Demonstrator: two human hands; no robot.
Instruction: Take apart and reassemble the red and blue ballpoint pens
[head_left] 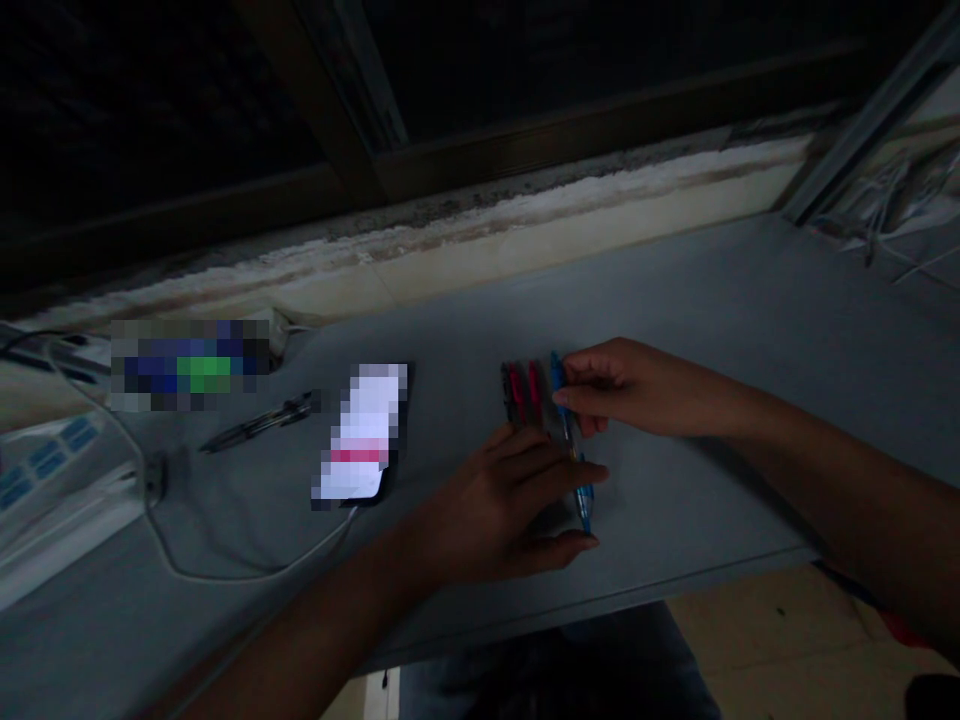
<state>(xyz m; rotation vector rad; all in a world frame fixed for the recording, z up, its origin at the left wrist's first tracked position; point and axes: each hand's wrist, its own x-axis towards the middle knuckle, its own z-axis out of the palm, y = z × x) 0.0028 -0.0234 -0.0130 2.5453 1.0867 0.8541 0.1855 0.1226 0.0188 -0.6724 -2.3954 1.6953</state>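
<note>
Several pens lie side by side on the grey table top, including a dark pen and two red pens. A blue pen lies at their right side, tilted with its lower end toward me. The fingertips of my right hand press around the blue pen's upper part. My left hand spreads over the lower parts of the pens, and the blue pen's tip shows between its fingers and thumb. Those fingers hide the lower ends of the other pens.
Left of the pens lie a phone with a pixelated screen and a dark pen. A white cable curves across the table. A pixelated object sits at the back left, and a dark window frame runs behind.
</note>
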